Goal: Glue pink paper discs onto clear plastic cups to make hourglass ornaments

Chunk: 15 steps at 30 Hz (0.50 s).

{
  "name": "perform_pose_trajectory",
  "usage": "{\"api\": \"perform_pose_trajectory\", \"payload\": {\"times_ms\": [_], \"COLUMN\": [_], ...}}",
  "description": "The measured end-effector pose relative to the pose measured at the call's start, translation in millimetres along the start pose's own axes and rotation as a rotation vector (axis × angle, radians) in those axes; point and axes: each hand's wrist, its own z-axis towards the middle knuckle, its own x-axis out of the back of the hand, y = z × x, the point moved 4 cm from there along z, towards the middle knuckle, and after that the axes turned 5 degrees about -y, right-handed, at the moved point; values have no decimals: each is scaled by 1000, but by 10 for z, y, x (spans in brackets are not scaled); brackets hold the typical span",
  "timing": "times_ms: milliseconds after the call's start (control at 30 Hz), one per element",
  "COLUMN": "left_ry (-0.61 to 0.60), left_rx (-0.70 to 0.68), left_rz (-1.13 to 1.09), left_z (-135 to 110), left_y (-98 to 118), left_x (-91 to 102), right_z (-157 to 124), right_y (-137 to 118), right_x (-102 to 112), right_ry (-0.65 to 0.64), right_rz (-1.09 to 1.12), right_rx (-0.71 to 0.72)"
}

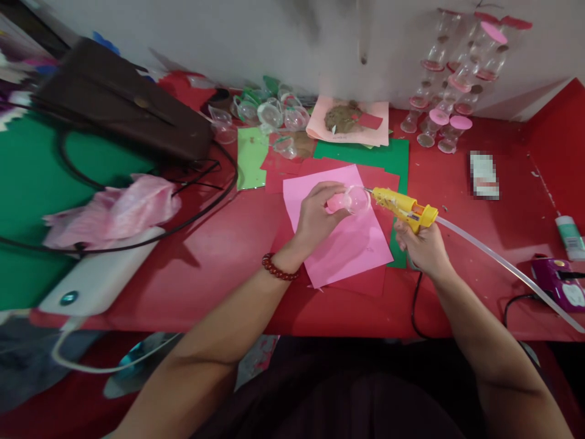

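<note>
My left hand [322, 210] is closed around a clear plastic cup-like piece [358, 200], its round rim turned to the right. In my right hand [425, 244] is a yellow hot glue gun [397, 204], the fingers wrapped round its handle. The gun's metal nozzle points left and meets the rim of the clear piece, or comes very close; I cannot tell which. A long translucent glue stick [503, 265] runs out of the gun's back end. Below both hands lies a pink paper sheet [347, 244], on top of red sheets and a green sheet [400, 158].
Hourglass-like clear pieces [450, 79] stand stacked at the back right. More clear cups [274, 113] lie at the back, beside pink paper bearing a brown heap [340, 119]. A dark brown bag [123, 100], a black cable and a white power bank-like box [98, 277] occupy the left.
</note>
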Motion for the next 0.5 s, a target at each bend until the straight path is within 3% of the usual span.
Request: {"api": "perform_pose_trajectory", "payload": {"times_ms": [500], "left_ry": [26], "left_rx": [38], "left_rz": [10], "left_z": [16], "left_y": [-48], "left_x": [50], "right_z": [9], "right_y": [10], "right_x": [10], "right_ry": [-1], "right_rz": [-2], "right_rx": [-12]}}
